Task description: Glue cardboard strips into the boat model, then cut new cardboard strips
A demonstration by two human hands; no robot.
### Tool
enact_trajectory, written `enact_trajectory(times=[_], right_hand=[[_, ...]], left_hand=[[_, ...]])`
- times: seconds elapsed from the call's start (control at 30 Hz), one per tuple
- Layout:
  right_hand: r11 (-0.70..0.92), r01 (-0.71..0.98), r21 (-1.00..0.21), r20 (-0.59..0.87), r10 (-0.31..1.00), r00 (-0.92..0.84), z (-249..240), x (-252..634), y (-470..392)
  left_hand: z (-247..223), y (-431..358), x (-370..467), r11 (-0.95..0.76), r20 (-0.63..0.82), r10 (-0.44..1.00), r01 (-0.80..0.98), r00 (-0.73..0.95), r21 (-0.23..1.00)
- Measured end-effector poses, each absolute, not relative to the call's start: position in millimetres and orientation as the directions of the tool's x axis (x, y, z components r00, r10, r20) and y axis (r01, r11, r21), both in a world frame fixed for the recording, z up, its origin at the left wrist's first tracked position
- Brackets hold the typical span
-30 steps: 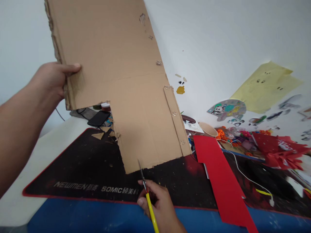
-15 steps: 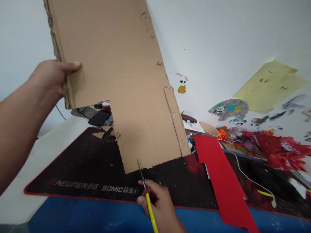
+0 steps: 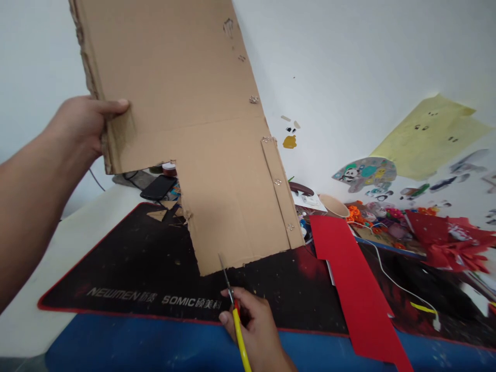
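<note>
A large brown cardboard sheet (image 3: 186, 98) with torn edges and metal staples is held up at a tilt over the desk. My left hand (image 3: 87, 121) pinches its left edge, thumb on the near face and the other fingers hidden behind. A rectangular notch is missing from its lower left. My right hand (image 3: 253, 325) is closed around scissors (image 3: 239, 330) with yellow and red handles. Their blades point up and overlap the sheet's bottom edge in view; I cannot tell whether they touch it.
A black mouse pad (image 3: 147, 268) covers the desk, with cardboard scraps (image 3: 157, 215) and a black phone (image 3: 158, 187) at its back left. On the right lie a red cut-out sheet (image 3: 349, 279), a white cable (image 3: 387, 279) and red wrapping paper (image 3: 451, 243). A wall with stickers stands behind.
Almost nothing differs. The cardboard's bottom edge has shifted up very slightly; both hands keep their holds.
</note>
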State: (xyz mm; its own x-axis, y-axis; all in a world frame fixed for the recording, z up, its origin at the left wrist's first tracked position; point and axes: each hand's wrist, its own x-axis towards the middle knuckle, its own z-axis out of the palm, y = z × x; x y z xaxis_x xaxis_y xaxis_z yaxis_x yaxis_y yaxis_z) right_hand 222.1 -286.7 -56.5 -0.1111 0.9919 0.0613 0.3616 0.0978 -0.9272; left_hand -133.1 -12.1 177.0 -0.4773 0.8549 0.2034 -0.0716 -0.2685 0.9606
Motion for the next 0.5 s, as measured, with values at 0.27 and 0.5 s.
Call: enact_trajectory(times=[0.27, 0.5], right_hand=[[0.093, 0.34, -0.936, 0.061, 0.993, -0.103, -52.2, 219.8, -288.7], [0.201, 0.425, -0.882, 0.165, 0.979, -0.121, -52.3, 220.8, -290.0]], left_hand=[[180.1, -15.0, -131.0, -0.23, 0.165, 0.869, -0.087, -0.466, 0.969], [180.0, -13.6, -132.6, -0.222, 0.156, 0.865, -0.085, -0.477, 0.971]])
